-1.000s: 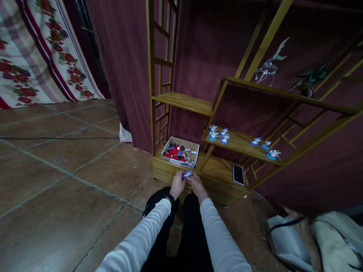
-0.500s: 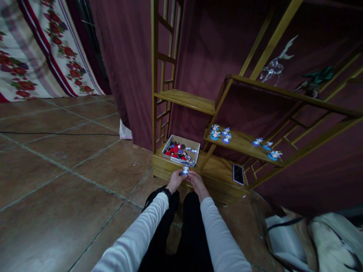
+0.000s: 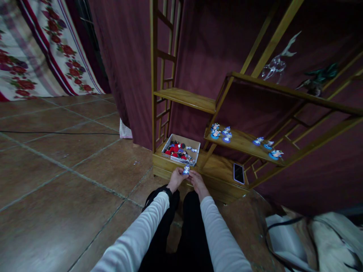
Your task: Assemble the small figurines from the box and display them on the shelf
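Between my two hands a small white and purple figurine (image 3: 186, 170) stands upright, its purple base gripped at the edges. My left hand (image 3: 176, 179) closes on the base from the left, a dark watch on that wrist. From the other side my right hand (image 3: 197, 180) pinches it with closed fingers. Just beyond lies an open cardboard box (image 3: 195, 145) on the low wooden cabinet. Red, black, purple and white pieces fill it in a jumble. Similar figurines on round bases, purple (image 3: 227, 136) and blue (image 3: 215, 134), stand on the shelf to the right.
A phone (image 3: 238, 173) lies on the cabinet top at right. Higher up stand a clear glass deer (image 3: 275, 67) and a dark green ornament (image 3: 319, 79). A pale bag (image 3: 331, 238) rests on the floor at lower right. A cable (image 3: 59, 133) crosses the tiles.
Almost nothing differs. Both hands keep hold of the figurine in nearly the same place, and the view has shifted very slightly.
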`<move>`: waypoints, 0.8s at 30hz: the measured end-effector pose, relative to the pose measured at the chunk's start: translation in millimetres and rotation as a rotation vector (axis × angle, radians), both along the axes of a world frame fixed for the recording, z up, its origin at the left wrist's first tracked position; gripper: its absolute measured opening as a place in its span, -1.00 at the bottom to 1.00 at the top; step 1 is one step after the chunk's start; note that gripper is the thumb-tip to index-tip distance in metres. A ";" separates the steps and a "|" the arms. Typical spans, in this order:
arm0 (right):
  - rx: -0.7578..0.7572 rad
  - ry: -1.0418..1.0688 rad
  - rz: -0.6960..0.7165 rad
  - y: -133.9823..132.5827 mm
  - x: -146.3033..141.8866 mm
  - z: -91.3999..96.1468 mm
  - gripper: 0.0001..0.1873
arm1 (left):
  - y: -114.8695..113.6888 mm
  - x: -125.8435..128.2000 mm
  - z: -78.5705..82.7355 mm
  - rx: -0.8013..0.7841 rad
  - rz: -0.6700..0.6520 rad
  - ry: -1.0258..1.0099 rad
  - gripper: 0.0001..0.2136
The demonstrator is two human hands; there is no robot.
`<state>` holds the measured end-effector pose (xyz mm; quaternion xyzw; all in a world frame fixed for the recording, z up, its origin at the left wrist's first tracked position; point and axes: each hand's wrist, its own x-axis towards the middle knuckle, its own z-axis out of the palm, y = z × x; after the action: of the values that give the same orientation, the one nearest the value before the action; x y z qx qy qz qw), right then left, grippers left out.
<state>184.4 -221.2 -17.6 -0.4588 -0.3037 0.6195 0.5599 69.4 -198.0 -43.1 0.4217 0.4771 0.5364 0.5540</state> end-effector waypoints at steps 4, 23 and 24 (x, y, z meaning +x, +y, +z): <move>-0.009 -0.014 -0.007 0.5 0.4 -2.0 -0.75 | -0.5 -0.3 0.4 0.008 -0.002 0.031 -0.67; 0.047 0.039 0.045 1.6 4.3 0.8 -0.72 | -3.3 2.4 0.5 0.247 -0.064 0.191 -0.67; 0.055 0.045 0.038 1.8 4.1 1.1 -0.72 | -3.7 2.3 1.5 0.254 -0.060 0.189 -0.67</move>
<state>188.4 -219.4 -16.5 -0.4233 -0.3167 0.6315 0.5672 71.7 -201.7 -41.6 0.5508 0.4427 0.5336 0.4645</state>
